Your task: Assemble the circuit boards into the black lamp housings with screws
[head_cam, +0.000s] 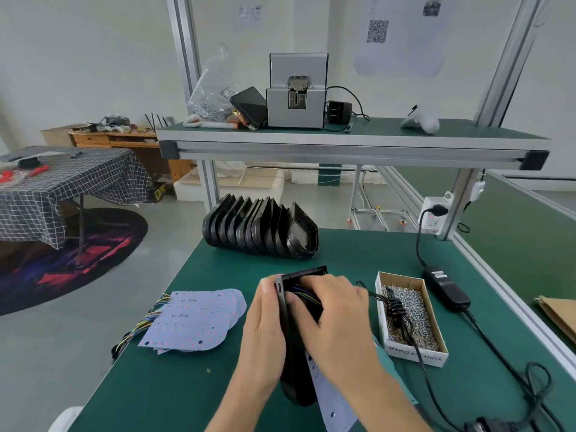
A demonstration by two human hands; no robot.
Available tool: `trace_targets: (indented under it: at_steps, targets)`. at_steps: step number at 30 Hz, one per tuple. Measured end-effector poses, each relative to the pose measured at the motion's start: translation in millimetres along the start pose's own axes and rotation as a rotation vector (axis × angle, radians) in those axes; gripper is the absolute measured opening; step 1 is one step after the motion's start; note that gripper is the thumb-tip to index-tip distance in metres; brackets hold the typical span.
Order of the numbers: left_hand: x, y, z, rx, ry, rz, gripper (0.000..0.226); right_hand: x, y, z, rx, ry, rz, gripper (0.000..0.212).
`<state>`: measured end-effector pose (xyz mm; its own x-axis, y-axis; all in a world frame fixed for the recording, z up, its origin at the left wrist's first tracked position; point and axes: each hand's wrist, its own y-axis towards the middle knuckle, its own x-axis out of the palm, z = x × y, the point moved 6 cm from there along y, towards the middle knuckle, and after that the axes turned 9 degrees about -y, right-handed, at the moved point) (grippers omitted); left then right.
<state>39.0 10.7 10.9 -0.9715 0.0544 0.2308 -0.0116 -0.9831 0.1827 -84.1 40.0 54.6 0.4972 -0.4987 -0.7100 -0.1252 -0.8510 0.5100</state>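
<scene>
Left of the held black lamp housing (296,369) lie the stacked circuit boards (196,319), the left hand (265,332) grips its left edge, the right hand (333,319) curls fingers inside it, and the screw box (408,319) sits right.

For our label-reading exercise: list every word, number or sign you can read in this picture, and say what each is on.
"SPRING BALANCER", middle letters hidden by a cable: front of the screw box.
QR code, no legible words: wall sheet.
Print too blurred to read: small wall paper.
White label too small to read: power adapter.
</scene>
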Motion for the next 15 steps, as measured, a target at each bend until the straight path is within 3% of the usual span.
trace_targets:
  at_steps: [5, 15]
  targets:
    - [-4.0, -1.7, -0.1, 0.003, 0.031, 0.032, 0.065, 7.3, -9.6, 2.6, 0.094, 0.141, -0.017, 0.002]
    - [-2.1, -2.6, 7.6, 0.02, 0.069, 0.07, 0.056, 5.0, -9.2, 6.1, 0.198, 0.432, -0.017, 0.021]
